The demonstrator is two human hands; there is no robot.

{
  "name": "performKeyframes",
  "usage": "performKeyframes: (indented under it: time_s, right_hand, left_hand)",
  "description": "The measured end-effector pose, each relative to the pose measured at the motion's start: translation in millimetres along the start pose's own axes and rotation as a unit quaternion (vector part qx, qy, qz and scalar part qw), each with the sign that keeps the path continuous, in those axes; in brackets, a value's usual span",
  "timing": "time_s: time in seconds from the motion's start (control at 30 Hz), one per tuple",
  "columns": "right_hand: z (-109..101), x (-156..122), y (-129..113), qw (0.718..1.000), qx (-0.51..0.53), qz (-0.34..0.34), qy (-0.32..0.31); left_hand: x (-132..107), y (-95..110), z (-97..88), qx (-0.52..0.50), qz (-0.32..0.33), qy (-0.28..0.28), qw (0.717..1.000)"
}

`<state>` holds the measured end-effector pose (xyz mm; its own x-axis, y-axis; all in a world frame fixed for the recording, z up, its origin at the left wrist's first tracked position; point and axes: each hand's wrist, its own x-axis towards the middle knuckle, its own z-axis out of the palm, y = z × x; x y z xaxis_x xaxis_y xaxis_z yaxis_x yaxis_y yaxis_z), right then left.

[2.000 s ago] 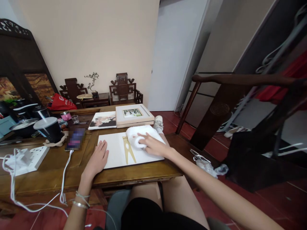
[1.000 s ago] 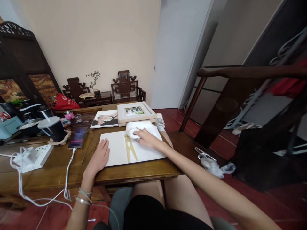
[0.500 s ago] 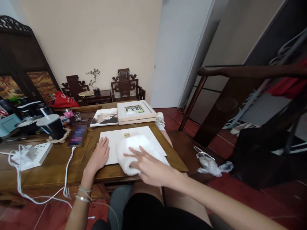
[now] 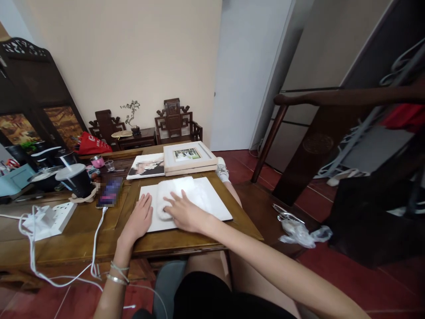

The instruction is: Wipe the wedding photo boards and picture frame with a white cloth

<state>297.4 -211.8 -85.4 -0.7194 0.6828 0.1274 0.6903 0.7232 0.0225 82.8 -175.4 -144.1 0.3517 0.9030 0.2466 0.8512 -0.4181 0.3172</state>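
Note:
A flat white board [image 4: 217, 210] lies on the wooden table [image 4: 156, 243] in front of me. My left hand [image 4: 141, 217] rests flat on the board's left edge, its fingers stretched out. My right hand [image 4: 186, 212] presses a folded, fluffy white cloth [image 4: 168, 188] onto the board, fingers spread over it and part of the cloth tucked under the palm. The cloth covers the board's upper middle, so that part of the surface is hidden.
Behind the board are a light wooden picture frame [image 4: 191, 166] and a photo panel [image 4: 146, 166]. A power strip [image 4: 59, 219] with white cables, a phone [image 4: 109, 192] and a lidded drink cup [image 4: 76, 179] stand left. A wooden chair [image 4: 299, 164] is at right.
My right hand has slid the cloth left and away from me across the board. A small gold metal piece on the board is now covered. My left hand stays in place.

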Motion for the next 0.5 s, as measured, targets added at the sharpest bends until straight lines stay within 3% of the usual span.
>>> performKeyframes:
  time_s: [0.13, 0.23, 0.3, 0.5]
  right_hand:
    - [-6, -47, -27, 0.997, 0.027, -0.067, 0.012]
    - [-14, -55, -30, 0.995, 0.060, -0.082, 0.007]
    - [-15, -41, -23, 0.995, 0.066, -0.070, 0.010]
    - [-1, 32, 8, 1.000, -0.014, 0.013, -0.015]
  left_hand:
    - [0, 1, -0.3, 0.006, 0.003, 0.005, 1.000]
    - [0, 1, 0.1, 0.004, 0.006, 0.012, 1.000]
    - [0, 2, 0.1, 0.001, 0.000, 0.013, 1.000]
    - [-1, 5, -1.6, -0.020, -0.018, 0.028, 0.999]
